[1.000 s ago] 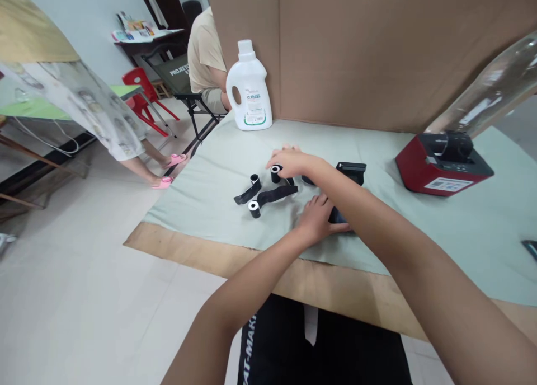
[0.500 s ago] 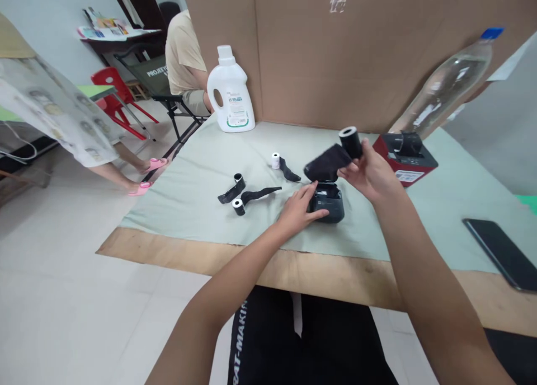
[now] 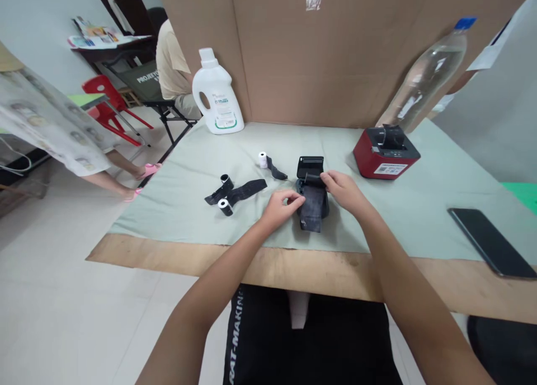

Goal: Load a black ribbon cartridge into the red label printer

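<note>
A small black printer (image 3: 310, 164) stands on the cloth with its lid raised at the back. In its opening sits a black paper roll (image 3: 314, 179), whose loose strip (image 3: 312, 209) hangs forward over the printer's front. My right hand (image 3: 343, 192) is closed, fingertips on the roll's right end. My left hand (image 3: 281, 209) pinches the strip's left edge between thumb and forefinger. To the left lie several more black paper rolls (image 3: 225, 207) with strips partly unrolled; one (image 3: 263, 160) stands on end farther back.
Behind stands a cardboard panel (image 3: 293, 66), with a white jug (image 3: 218, 97) before it at left. A leaning clear bottle (image 3: 425, 74) is behind a red printer (image 3: 386, 153) at right. A phone (image 3: 490, 242) lies near the front edge. Two people are at left.
The roll has come down from the air into the printer, and its strip now drapes over the front. My left hand has shifted from the printer's body to the strip.
</note>
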Demonstrator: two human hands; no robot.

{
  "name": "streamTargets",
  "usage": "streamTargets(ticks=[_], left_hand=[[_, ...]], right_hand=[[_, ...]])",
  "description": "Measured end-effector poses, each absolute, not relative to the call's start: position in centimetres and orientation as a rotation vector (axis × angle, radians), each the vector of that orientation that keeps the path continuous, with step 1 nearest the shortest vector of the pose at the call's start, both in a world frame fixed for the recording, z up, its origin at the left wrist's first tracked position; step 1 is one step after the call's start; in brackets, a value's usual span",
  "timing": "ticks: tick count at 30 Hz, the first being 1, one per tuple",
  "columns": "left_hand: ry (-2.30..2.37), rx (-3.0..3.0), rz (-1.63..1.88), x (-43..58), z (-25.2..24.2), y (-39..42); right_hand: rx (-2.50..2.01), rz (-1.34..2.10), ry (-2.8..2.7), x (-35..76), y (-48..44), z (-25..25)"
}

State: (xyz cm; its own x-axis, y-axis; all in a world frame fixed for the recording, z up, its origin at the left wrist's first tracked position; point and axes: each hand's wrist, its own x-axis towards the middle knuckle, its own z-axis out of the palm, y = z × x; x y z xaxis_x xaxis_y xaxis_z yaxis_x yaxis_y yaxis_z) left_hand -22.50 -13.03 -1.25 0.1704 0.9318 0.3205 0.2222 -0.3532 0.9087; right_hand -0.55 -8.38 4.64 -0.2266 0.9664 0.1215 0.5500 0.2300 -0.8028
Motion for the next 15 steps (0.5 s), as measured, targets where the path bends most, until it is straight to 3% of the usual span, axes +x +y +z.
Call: streamTargets(ticks=[9, 15], left_hand=[[1.170, 1.741, 1.083, -22.1, -1.4, -13.5], [1.187, 1.841, 1.049, -22.2, -1.1, -13.7]], right_hand=[[-1.626, 0.389, -2.176, -1.2, -8.1, 2.9], [-1.565, 0.396, -1.997, -1.9, -8.0, 2.6]])
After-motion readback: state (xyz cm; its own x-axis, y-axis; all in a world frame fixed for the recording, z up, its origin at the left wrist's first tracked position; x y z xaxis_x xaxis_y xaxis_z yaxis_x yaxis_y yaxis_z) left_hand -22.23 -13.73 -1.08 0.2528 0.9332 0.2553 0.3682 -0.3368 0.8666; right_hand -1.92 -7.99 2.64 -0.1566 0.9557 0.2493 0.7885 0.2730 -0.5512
